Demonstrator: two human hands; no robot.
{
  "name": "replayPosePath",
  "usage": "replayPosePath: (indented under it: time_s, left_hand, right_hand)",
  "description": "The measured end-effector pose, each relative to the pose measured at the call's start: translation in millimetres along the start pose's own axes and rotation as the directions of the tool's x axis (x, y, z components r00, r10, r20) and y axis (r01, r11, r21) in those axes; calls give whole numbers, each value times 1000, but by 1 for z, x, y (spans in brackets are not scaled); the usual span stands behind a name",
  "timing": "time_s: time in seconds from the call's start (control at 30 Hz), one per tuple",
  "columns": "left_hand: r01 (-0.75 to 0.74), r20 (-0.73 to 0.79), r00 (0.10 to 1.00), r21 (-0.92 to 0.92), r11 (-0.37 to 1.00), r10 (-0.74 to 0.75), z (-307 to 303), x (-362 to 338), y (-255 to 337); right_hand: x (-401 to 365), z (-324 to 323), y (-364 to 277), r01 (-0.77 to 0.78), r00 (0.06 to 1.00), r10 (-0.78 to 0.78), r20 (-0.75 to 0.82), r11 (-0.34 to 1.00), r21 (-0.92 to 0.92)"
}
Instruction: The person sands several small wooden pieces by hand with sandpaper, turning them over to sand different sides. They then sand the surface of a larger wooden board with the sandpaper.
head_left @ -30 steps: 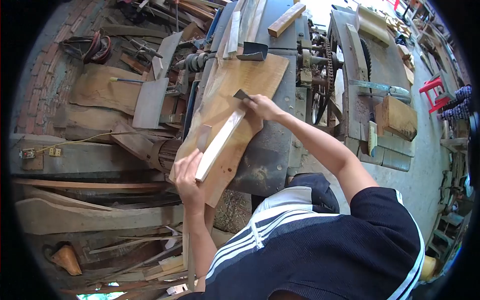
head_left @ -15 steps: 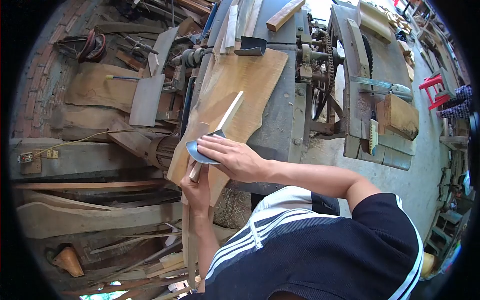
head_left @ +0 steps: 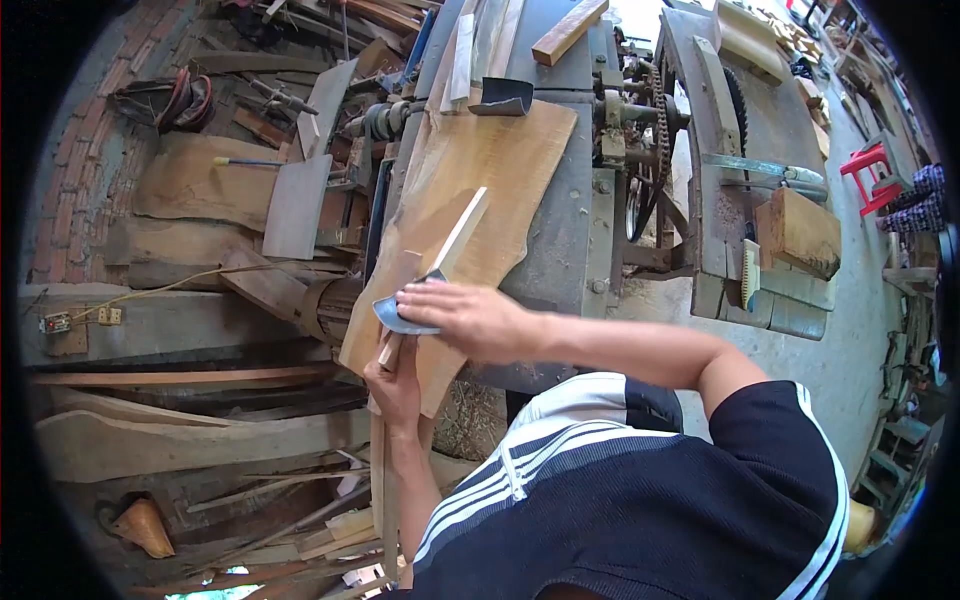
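Observation:
A pale, narrow wood strip (head_left: 463,232) lies slantwise over a broad wooden board (head_left: 500,180). My left hand (head_left: 397,388) is closed round the strip's near end. Above it, my right hand (head_left: 470,318) presses a bent sheet of sandpaper (head_left: 395,315) onto the strip, its fingers lying on the sheet. The sheet hides the strip's middle part. Another dark curled sheet (head_left: 503,97) rests at the board's far end, beside some narrow wood pieces (head_left: 462,58).
Right of the board is a machine with a chain (head_left: 660,140). Beyond it, a second bench (head_left: 715,200) carries a wood block (head_left: 800,232) and a brush (head_left: 750,272). A red stool (head_left: 868,178) and part of a person (head_left: 915,200) are at the far right. Planks (head_left: 200,440) fill the left.
The view has shifted very slightly. My right hand is blurred and a little changed in angle on the sandpaper; my left hand still holds the strip.

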State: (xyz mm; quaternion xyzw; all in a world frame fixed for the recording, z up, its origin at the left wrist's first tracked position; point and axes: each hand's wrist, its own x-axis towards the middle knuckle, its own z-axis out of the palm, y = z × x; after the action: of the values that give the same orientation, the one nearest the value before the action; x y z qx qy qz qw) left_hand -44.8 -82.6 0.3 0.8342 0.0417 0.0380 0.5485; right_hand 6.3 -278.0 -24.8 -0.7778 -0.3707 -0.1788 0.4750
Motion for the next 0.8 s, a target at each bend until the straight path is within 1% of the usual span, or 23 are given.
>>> replayPosePath:
  time_s: [0.03, 0.07, 0.1, 0.13, 0.17, 0.2, 0.23, 0.27, 0.3, 0.33, 0.37, 0.4, 0.43, 0.47, 0.5, 0.53, 0.6, 0.63, 0.67, 0.7, 0.77, 0.8]
  left_hand:
    - [25, -25, 999, -35, 999, -26, 4, -3, 1]
    - [43, -52, 998, -73, 996, -47, 7, -5, 4]
    - [30, -68, 997, -91, 995, -37, 6, -7, -8]
    - [25, -76, 997, -93, 995, -32, 7, -9, -13]
    - [-14, -83, 997, -49, 999, 10, 8, -10, -14]
    - [-53, -84, 995, -2, 999, 52, 7, -11, -18]
    - [-68, -57, 996, 58, 996, 71, 2, -9, -33]
    - [-77, -61, 995, 57, 995, 80, 5, -9, -22]
    - [4, -123, 992, -179, 984, -27, 13, -10, -4]
    - [69, -158, 977, -412, 909, -146, 18, -9, 6]
    - [122, -138, 967, -480, 869, -212, 16, -10, 6]
    - [125, -146, 964, -484, 866, -221, 18, -12, 5]
    - [161, -91, 957, -622, 766, -275, 19, -15, 4]
    - [192, -27, 949, -740, 645, -314, 19, -16, 3]
    - [207, 19, 953, -769, 604, -302, 20, -18, 2]
    - [210, 22, 953, -767, 606, -303, 20, -18, 3]
    - [260, 61, 929, -809, 528, -365, 19, -18, 6]
    - [261, 58, 928, -807, 530, -368, 19, -18, 9]
    - [241, 55, 953, -732, 638, -297, 18, -17, 13]
    - [211, 61, 972, -646, 734, -226, 17, -17, 15]
    - [212, 49, 971, -622, 754, -233, 12, -16, 11]
    - [214, 45, 971, -596, 774, -234, 9, -14, 8]
  right_hand:
    - [-3, -3, 15, -65, 997, 68, 47, 996, -60]
    - [-3, -9, 45, -120, 987, 132, 89, 985, -126]
    - [-5, -12, 78, -263, 964, 265, 24, 963, -56]
    - [-1, -25, 104, -305, 952, 304, -21, 951, -56]
    - [-9, -23, 134, -377, 926, 359, -117, 896, -236]
    - [-6, -37, 143, -363, 932, 341, -127, 889, -278]
    - [0, -43, 173, -631, 742, 664, 88, 737, -243]
    - [-3, -51, 180, -590, 770, 626, 122, 772, -239]
    - [-6, -54, 177, -573, 796, 602, 64, 784, -240]
    - [-9, -52, 173, -553, 820, 573, 11, 796, -244]
    - [-9, -52, 166, -545, 824, 567, 20, 801, -248]
    - [-11, -51, 157, -570, 821, 564, -81, 813, -117]
    - [-15, -48, 148, -579, 800, 573, -180, 815, 21]
    - [-22, -41, 147, -581, 799, 576, -174, 813, 23]
    - [-29, -36, 146, -530, 831, 515, -209, 848, -19]
    - [-36, -30, 146, -479, 858, 452, -242, 876, -62]
    - [-41, -30, 133, -485, 857, 461, -231, 873, -57]
    - [-43, -28, 130, -495, 843, 468, -265, 868, -44]
    - [-44, -26, 129, -506, 828, 476, -296, 862, -30]
    - [-45, -23, 130, -505, 829, 477, -291, 863, -25]
    - [-43, -21, 130, -535, 797, 529, -292, 842, 66]
    - [-41, -21, 128, -535, 796, 530, -291, 842, 68]
